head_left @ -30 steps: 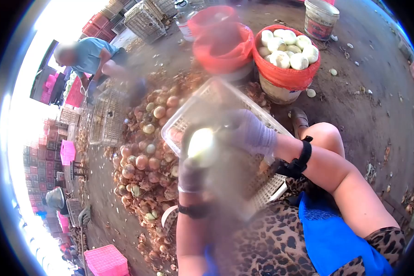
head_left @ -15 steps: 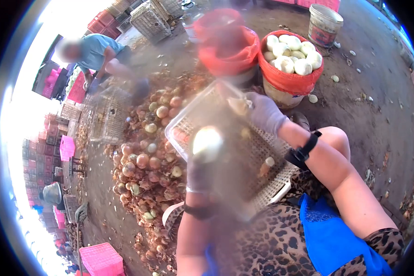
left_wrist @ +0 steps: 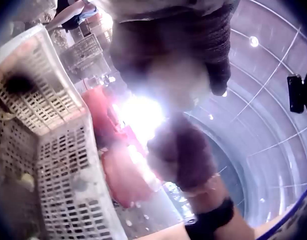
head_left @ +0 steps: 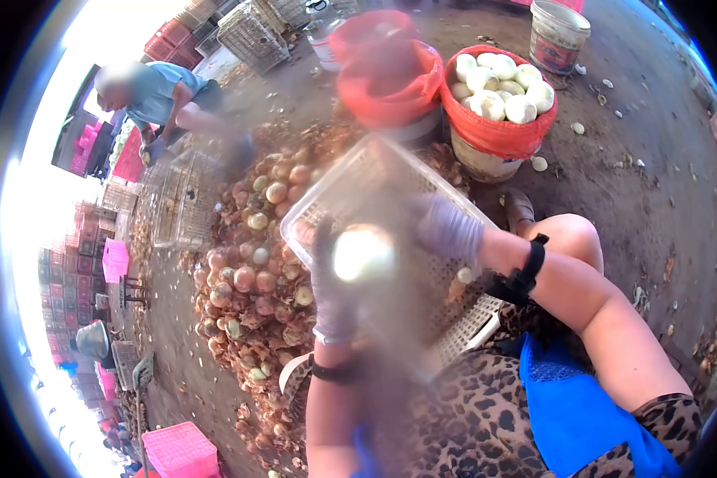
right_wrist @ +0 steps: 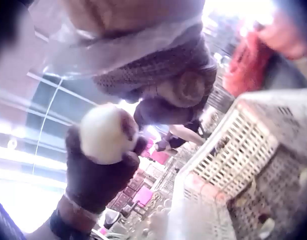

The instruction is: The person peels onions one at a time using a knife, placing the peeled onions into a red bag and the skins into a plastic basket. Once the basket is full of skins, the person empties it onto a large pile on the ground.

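Onion (right_wrist: 102, 137) in left hand (right_wrist: 96, 175) — fingers (right_wrist: 130, 162) half-closed around it.

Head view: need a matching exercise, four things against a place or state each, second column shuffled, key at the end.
Column 1
1. Left hand
2. Brown-skinned onions
3. Batch of white onions
4. Blue cloth

Column 2
A. Filling a red-lined bucket
B. Against leopard-print clothing
C. Holding a pale onion
D. Heaped on the ground

Pairs: 1-C, 2-D, 3-A, 4-B
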Demonstrator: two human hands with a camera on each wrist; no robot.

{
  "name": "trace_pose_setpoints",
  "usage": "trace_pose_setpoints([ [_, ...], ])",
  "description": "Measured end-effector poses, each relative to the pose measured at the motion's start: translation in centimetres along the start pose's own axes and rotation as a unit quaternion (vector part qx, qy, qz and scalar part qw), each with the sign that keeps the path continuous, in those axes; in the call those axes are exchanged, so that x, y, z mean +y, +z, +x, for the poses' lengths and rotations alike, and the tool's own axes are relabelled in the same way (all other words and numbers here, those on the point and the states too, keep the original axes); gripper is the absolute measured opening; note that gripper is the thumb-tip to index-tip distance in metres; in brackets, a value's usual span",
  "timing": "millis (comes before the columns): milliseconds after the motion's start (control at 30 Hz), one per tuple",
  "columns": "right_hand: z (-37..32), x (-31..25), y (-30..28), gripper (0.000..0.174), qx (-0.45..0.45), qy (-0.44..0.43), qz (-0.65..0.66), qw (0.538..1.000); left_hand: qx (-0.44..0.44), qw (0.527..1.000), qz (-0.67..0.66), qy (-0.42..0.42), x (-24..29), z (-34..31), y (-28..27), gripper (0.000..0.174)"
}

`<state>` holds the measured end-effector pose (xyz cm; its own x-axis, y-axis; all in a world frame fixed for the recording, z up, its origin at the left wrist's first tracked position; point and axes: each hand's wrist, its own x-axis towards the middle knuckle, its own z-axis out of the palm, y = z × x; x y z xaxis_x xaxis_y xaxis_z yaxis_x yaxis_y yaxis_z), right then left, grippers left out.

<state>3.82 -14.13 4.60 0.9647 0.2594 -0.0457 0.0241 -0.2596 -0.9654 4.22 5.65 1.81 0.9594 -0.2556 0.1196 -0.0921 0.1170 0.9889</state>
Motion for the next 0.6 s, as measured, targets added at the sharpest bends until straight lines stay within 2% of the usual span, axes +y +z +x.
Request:
trace_pose_setpoints([
  [100, -0.4, -0.7, -0.5, 0.027, 0.045, 0.075, 0.186, 0.979, -0.020, 0.997, -0.070, 0.005, 0.4, 0.4, -0.1, 0.110],
  [133, -1.0, -2.0, -0.6, 0.030, 0.023, 0.074, 0.223, 0.972, -0.013, 0.999, -0.002, 0.035, -0.1, 0.6, -0.6, 0.112],
  [200, -1.0, -1.0, 0.5, 0.039, -0.008, 0.093, 0.258, 0.962, -0.015, 0.990, 0.103, 0.094, -1.0, 1.0, -0.8, 0.116],
  [233, -0.1, 2.3, 2.1, 0.044, -0.013, 0.110, 0.259, 0.960, -0.021, 0.982, 0.141, 0.127, -1.0, 1.3, -0.6, 0.119],
  [300, 0.0, 3.3, 2.8, 0.051, -0.017, 0.131, 0.266, 0.955, -0.052, 0.973, 0.143, 0.174, -0.9, 1.7, -1.0, 0.120],
  [333, -0.3, 1.7, 2.3, 0.053, -0.021, 0.134, 0.269, 0.953, -0.024, 0.988, 0.007, 0.155, -0.2, 1.4, -0.2, 0.108],
  [367, -0.3, 0.6, 2.1, 0.055, -0.026, 0.135, 0.271, 0.953, -0.028, 0.996, -0.011, 0.082, 0.6, 1.1, -0.3, 0.099],
  [433, 0.5, 1.8, 2.6, 0.057, -0.019, 0.083, 0.274, 0.958, -0.028, 0.997, -0.048, -0.059, 1.7, 0.6, -0.8, 0.082],
  [500, 0.9, 3.0, 3.2, 0.058, 0.003, 0.028, 0.234, 0.972, -0.011, 0.979, -0.162, -0.120, 1.6, 0.6, -0.2, 0.050],
  [567, 0.7, 3.4, 3.6, 0.061, 0.047, -0.029, 0.146, 0.988, 0.012, 0.994, -0.026, -0.102, 2.5, 0.3, 0.5, 0.043],
  [600, 0.5, 3.4, 3.7, 0.060, 0.054, -0.052, 0.121, 0.990, 0.001, 0.972, -0.181, -0.147, 2.7, 0.5, 0.4, 0.041],
])
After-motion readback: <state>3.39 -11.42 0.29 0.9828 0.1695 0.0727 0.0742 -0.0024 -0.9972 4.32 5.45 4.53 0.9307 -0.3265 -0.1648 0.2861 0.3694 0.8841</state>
